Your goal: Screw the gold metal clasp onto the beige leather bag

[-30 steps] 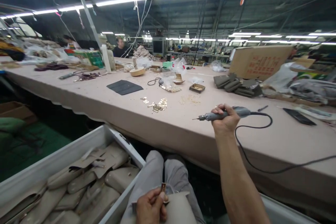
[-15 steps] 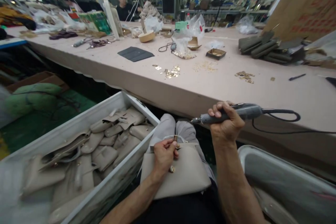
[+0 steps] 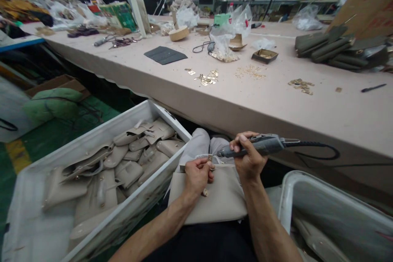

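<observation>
resting across the person's lap, a smooth beige bag (image 3: 215,196) shows a small gold fitting (image 3: 210,158) at its top edge. the left hand (image 3: 198,176) pinches that fitting tight. the right hand (image 3: 248,159) is closed around a grey corded driver (image 3: 260,145), tip at the fitting.

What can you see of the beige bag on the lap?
The beige bag lies flat across the person's lap, smooth and leather-like, with rounded lower corners. A small gold fitting stands at its top edge, another sits on its front. The left hand pinches the top fitting; the right hand points a grey corded power tool at it.
</observation>
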The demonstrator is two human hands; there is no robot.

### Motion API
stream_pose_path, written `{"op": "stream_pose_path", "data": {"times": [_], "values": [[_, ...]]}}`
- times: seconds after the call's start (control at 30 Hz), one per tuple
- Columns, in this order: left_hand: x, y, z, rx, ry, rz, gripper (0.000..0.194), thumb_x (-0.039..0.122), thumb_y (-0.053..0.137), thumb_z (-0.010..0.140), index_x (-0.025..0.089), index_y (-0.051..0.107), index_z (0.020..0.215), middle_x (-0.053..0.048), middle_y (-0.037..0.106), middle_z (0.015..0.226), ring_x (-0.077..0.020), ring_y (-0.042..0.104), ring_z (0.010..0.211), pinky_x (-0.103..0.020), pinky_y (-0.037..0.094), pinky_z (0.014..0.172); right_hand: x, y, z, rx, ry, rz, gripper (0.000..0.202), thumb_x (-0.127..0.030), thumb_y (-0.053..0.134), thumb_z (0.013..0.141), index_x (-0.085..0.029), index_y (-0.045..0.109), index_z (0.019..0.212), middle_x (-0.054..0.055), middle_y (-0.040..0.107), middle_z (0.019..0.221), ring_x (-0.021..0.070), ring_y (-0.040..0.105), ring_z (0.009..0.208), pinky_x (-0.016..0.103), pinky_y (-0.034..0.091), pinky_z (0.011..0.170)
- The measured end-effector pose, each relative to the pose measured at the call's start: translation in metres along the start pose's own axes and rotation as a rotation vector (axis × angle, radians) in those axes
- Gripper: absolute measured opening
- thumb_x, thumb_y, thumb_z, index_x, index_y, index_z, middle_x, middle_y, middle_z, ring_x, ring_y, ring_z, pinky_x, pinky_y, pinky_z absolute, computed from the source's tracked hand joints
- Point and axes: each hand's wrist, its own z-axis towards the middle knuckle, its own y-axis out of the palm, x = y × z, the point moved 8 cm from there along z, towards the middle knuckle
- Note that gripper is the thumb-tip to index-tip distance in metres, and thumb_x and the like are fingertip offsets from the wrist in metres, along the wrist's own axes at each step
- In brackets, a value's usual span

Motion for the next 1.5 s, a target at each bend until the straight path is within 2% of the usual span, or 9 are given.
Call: {"op": "stream_pose_path", "data": {"times": [0.23, 0.6, 0.97, 1.2, 1.37, 1.5], "values": [[0.000, 0.000, 0.001, 0.005, 0.001, 0.013, 0.034, 0.037, 0.075, 0.080, 0.007, 0.077, 0.094, -0.003, 0.069, 0.056, -0.0108, 0.056, 0.039, -0.022, 0.050, 0.039, 0.005, 0.003, -0.002, -0.028, -0.005, -0.007, 0.013, -0.017, 0.076, 0.083, -0.019, 0.064, 0.081, -0.003, 0.058, 0.064, 0.0111, 0.050, 0.047, 0.029, 0.045, 0.052], [0.001, -0.001, -0.001, -0.001, -0.017, 0.021, 0.027, 0.032, 0.070, 0.082, 0.007, 0.076, 0.090, -0.003, 0.067, 0.053, -0.0110, 0.056, 0.038, -0.022, 0.050, 0.039, 0.010, 0.005, -0.003, -0.047, -0.005, -0.011, 0.012, -0.017, 0.077, 0.083, -0.020, 0.065, 0.083, -0.003, 0.057, 0.063, 0.0116, 0.051, 0.048, 0.028, 0.045, 0.052], [-0.001, -0.001, -0.001, 0.010, -0.012, 0.024, 0.031, 0.037, 0.073, 0.081, 0.008, 0.076, 0.092, -0.004, 0.070, 0.060, -0.0106, 0.056, 0.039, -0.023, 0.051, 0.038, 0.014, 0.010, -0.007, -0.111, 0.015, -0.041, 0.014, -0.021, 0.076, 0.085, -0.019, 0.063, 0.082, -0.003, 0.058, 0.064, 0.0115, 0.053, 0.049, 0.028, 0.046, 0.053], [0.001, -0.001, -0.003, 0.019, 0.024, 0.031, 0.024, 0.033, 0.071, 0.080, 0.011, 0.077, 0.086, -0.003, 0.070, 0.059, -0.0101, 0.054, 0.038, -0.022, 0.048, 0.038, 0.015, 0.018, -0.012, -0.244, -0.035, -0.085, 0.014, -0.019, 0.078, 0.085, -0.021, 0.064, 0.087, -0.003, 0.061, 0.070, 0.0110, 0.053, 0.047, 0.027, 0.045, 0.048], [0.006, 0.000, -0.007, 0.001, 0.063, 0.030, 0.021, 0.031, 0.069, 0.080, 0.011, 0.076, 0.083, 0.000, 0.065, 0.054, -0.0088, 0.052, 0.038, -0.020, 0.043, 0.039, 0.021, 0.023, -0.016, -0.372, -0.010, -0.211, 0.016, -0.023, 0.079, 0.087, -0.020, 0.063, 0.084, -0.003, 0.059, 0.068, 0.0118, 0.055, 0.048, 0.026, 0.043, 0.046], [0.008, -0.001, -0.008, 0.000, 0.061, 0.030, 0.021, 0.030, 0.069, 0.081, 0.011, 0.076, 0.082, 0.002, 0.061, 0.048, -0.0087, 0.051, 0.038, -0.020, 0.041, 0.040, 0.023, 0.028, -0.015, -0.422, 0.011, -0.247, 0.017, -0.024, 0.080, 0.087, -0.019, 0.064, 0.085, -0.002, 0.061, 0.069, 0.0118, 0.055, 0.048, 0.027, 0.043, 0.046]]}}
